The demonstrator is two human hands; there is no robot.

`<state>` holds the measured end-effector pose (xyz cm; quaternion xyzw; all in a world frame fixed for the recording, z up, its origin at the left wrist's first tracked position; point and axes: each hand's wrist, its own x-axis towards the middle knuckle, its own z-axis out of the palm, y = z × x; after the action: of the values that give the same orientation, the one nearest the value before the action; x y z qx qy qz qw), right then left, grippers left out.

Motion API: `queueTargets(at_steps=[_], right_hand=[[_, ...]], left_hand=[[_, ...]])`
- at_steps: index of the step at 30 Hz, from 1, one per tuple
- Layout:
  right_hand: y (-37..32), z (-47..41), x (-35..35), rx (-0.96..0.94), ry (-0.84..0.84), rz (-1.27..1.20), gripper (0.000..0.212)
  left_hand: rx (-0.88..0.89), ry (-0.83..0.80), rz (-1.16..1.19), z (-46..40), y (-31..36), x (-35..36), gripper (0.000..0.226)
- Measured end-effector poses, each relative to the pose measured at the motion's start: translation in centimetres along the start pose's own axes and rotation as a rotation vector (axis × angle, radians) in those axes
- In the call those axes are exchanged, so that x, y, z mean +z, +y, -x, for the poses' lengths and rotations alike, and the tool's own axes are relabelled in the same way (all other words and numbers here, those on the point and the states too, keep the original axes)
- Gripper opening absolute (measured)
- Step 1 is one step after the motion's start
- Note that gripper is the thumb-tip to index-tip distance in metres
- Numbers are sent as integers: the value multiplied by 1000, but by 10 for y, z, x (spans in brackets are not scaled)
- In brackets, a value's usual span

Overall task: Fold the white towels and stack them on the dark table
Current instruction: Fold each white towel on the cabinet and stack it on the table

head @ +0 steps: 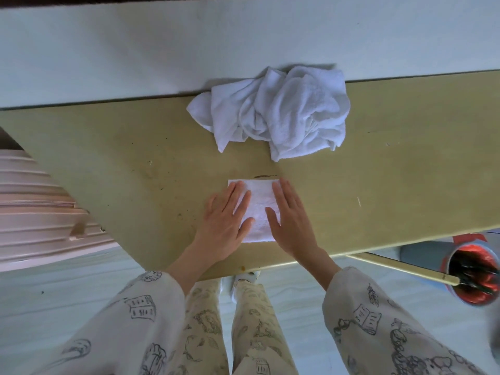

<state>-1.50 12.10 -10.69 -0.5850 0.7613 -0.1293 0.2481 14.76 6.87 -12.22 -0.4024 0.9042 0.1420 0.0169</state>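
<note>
1. Your left hand (226,215) lay flat on the left part of the folded towel (258,209), fingers straight and slightly spread, the thumb out over the cloth's lower left edge.
2. Your right hand (290,216) lay flat on the right part of the same folded towel, fingers straight and close together, thumb angled in toward the middle. Neither hand gripped or pinched the cloth; both pressed on top of it.
3. The folded towel sat as a small white rectangle on the table (108,158), near the table's front edge, directly in front of you.
4. A crumpled heap of white towels (276,112) lay on the table beyond the folded towel, well apart from it, bunched against the table's far edge and the pale wall (135,50) behind.
5. Left of the table, a pink ribbed object (35,207) stood beside its left end.
6. Off the table's front right corner, a red-lined bucket (472,272) stood on the floor, with a long pale stick (400,267) running into it.
7. Your printed sleeves (140,315) and trousers (205,320) showed below the table's front edge.
</note>
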Motion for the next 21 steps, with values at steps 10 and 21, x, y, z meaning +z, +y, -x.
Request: queueTargets(at_steps=[10,21], right_hand=[[-17,-15,-7,591,136,-399,21],[-19,-14,-2,687,39,-417,24]], left_hand=[[-394,81,178,-33,-3,-23,38],[-431,-628,611,-73,-8,-50,20]])
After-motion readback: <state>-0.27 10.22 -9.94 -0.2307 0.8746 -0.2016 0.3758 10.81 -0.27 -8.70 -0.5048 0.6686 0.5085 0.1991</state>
